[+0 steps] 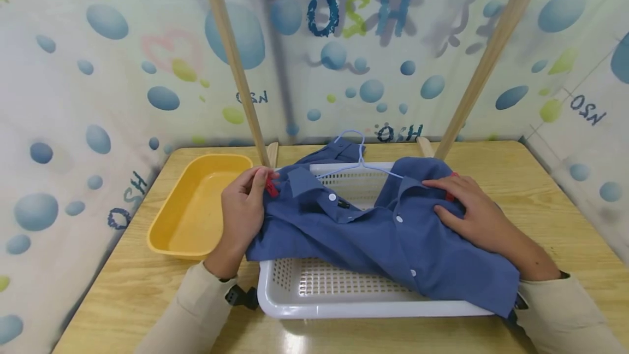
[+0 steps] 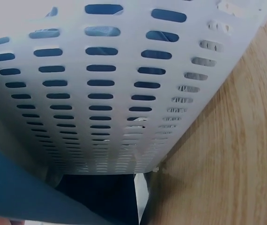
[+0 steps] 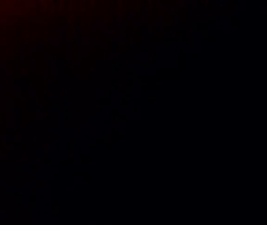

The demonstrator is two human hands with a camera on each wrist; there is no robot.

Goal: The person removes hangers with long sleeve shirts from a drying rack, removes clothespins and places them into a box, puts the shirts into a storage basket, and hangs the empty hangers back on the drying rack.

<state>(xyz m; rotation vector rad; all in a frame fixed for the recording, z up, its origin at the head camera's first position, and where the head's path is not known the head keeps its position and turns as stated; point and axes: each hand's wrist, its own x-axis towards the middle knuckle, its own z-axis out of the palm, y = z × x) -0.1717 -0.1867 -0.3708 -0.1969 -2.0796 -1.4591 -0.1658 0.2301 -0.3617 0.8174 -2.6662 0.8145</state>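
A blue button-up shirt point(image 1: 354, 239) lies across a white perforated basket point(image 1: 314, 309), with a light-blue wire hanger point(image 1: 361, 164) at its collar. At the shirt's left shoulder my left hand point(image 1: 244, 204) pinches a red clothespin point(image 1: 272, 186) between thumb and fingers. My right hand point(image 1: 474, 212) rests on the right shoulder with fingers fairly straight, beside another red clothespin point(image 1: 451, 189) partly hidden by it. In the left wrist view the basket's slotted wall point(image 2: 100, 89) fills much of the picture, with blue cloth point(image 2: 25, 187) below. The right wrist view is almost black.
A yellow basin point(image 1: 189, 217) stands left of the basket on the wooden table point(image 1: 555, 206). Two wooden poles point(image 1: 231, 53) point(image 1: 491, 59) rise behind the basket, before a wall covering point(image 1: 314, 86) with blue and green spots.
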